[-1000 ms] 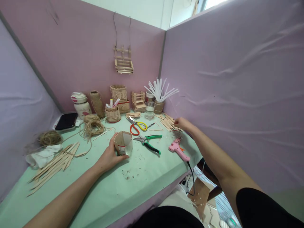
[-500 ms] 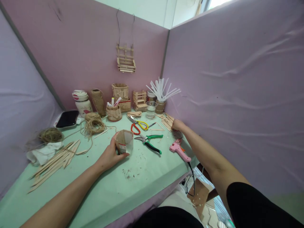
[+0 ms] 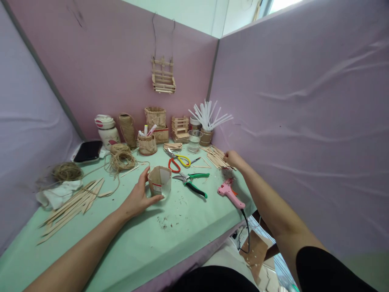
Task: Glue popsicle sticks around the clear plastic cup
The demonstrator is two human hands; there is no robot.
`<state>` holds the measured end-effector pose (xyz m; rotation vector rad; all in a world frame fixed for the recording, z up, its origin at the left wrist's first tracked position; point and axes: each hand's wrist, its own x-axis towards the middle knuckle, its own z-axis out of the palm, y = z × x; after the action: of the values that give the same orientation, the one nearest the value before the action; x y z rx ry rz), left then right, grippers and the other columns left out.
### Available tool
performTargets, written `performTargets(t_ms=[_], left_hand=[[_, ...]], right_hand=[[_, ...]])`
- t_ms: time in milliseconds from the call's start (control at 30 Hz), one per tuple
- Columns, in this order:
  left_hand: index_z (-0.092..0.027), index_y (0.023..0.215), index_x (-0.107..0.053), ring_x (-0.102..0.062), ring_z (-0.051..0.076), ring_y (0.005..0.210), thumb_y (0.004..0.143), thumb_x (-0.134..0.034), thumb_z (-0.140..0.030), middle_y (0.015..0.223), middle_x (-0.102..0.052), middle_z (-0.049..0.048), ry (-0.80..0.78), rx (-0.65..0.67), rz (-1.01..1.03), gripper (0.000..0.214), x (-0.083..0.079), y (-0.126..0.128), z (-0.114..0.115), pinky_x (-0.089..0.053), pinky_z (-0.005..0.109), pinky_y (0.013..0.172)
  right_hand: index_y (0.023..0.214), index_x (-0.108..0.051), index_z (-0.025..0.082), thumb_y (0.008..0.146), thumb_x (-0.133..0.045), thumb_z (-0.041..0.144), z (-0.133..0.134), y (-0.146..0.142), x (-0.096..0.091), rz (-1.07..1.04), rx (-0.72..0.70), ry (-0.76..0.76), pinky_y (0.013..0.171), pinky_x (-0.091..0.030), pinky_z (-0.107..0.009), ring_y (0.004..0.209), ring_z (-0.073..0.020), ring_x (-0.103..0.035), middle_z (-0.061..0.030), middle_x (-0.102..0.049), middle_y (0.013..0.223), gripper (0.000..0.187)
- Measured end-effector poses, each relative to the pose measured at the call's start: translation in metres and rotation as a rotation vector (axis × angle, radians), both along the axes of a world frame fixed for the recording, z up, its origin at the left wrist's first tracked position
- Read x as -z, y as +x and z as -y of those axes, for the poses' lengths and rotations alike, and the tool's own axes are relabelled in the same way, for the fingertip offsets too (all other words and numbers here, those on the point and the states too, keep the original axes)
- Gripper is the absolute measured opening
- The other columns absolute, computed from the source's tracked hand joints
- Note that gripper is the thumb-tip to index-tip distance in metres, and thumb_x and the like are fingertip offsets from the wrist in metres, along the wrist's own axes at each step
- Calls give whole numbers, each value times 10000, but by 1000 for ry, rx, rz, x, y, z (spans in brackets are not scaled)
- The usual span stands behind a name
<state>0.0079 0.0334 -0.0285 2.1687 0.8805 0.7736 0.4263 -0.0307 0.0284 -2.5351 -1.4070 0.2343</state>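
Note:
A small many-sided cup (image 3: 160,181), pale brown outside with a red-edged label, stands on the green tablecloth. My left hand (image 3: 141,197) curves loosely around its left side, thumb at the lower front and a finger along the left edge. Over at the right, my right hand (image 3: 234,159) is at the end of a pile of thin wooden sticks (image 3: 217,158). Its fingers are bent together in a pinch; whatever they hold is hidden. Green-handled pruning shears (image 3: 193,183) and a pink glue gun (image 3: 230,194) lie between the hands.
Red-and-yellow scissors (image 3: 179,160) lie behind the shears. Along the back stand a marker holder (image 3: 147,144), a plastic cup of clear liquid (image 3: 194,142) and white glue sticks (image 3: 208,115). Twine (image 3: 121,158) and flat wooden strips (image 3: 73,207) are leftward. The glue gun's cord (image 3: 247,231) hangs over the edge.
My left hand has loosened a little and shifted left on the cup. My right hand has moved slightly right and up at the sticks. The view has shifted slightly.

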Motion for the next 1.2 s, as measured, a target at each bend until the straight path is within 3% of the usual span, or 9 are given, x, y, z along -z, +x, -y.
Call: performTargets(t_ms=[133, 233, 367, 533, 700, 833, 1033, 1100, 1200], left_hand=[[-174, 1437, -310, -505, 301, 1274, 851, -602, -439, 1363, -515, 171, 318, -110, 222, 706, -9, -10, 0, -387, 520, 1081], [-192, 1275, -490, -562, 260, 1149, 857, -616, -295, 1202, -598, 119, 633, -209, 329, 448, -22, -13, 14, -450, 477, 1008], [-202, 1145, -579, -598, 219, 1000, 805, -667, -121, 1036, -637, 84, 876, -51, 315, 361, -36, -8, 49, -494, 400, 903], [-162, 1169, -585, -626, 174, 898, 857, -660, -176, 995, -664, 98, 778, 121, 187, 321, -26, 7, 80, -542, 292, 794], [-138, 1051, -606, -653, 165, 813, 901, -608, -224, 903, -696, 82, 740, 124, 122, 172, -11, 15, 92, -548, 267, 739], [-151, 921, -619, -646, 146, 720, 907, -590, -202, 797, -691, 50, 709, 105, 123, 61, -10, 16, 95, -529, 248, 681], [-148, 890, -638, -646, 148, 689, 928, -526, -201, 755, -681, 58, 755, 118, 109, 129, -10, 17, 96, -520, 251, 653], [-150, 903, -641, -648, 148, 691, 932, -515, -203, 758, -684, 62, 749, 121, 111, 139, -9, 17, 96, -524, 249, 657], [-160, 985, -646, -649, 145, 700, 931, -511, -211, 788, -692, 66, 762, 156, 124, 153, -7, 17, 96, -519, 244, 658]], right_hand=[[980, -653, 124, 925, -499, 269, 30, -28, -19, -124, -67, 147, 586, -473, -243, 649, -114, -589, -35, -685, 826, 218], [975, -649, 164, 901, -497, 328, 61, -58, -33, -204, -161, 263, 572, -434, -225, 645, -108, -565, -11, -677, 806, 236], [886, -668, 203, 875, -550, 382, 99, -110, -44, -349, -392, 484, 611, -434, -246, 671, -129, -564, -11, -660, 783, 215], [823, -666, 208, 883, -527, 196, 115, -186, -31, -264, -635, 417, 660, -424, -254, 729, -138, -581, -21, -649, 804, 151], [757, -619, 191, 831, -543, 95, 107, -229, -12, -304, -659, 368, 630, -403, -234, 674, -120, -566, 4, -616, 724, 143], [740, -614, 192, 813, -540, 102, 104, -235, -9, -387, -604, 331, 603, -404, -229, 629, -117, -558, 17, -609, 682, 138], [760, -608, 209, 839, -540, 189, 107, -240, -5, -479, -571, 328, 571, -429, -234, 602, -126, -567, 20, -609, 663, 106], [831, -605, 215, 859, -565, 274, 109, -237, -6, -501, -583, 319, 574, -451, -240, 617, -136, -587, 14, -629, 691, 77], [985, -601, 225, 854, -606, 411, 114, -217, -11, -418, -574, 271, 622, -486, -271, 693, -167, -634, -14, -677, 795, 228]])
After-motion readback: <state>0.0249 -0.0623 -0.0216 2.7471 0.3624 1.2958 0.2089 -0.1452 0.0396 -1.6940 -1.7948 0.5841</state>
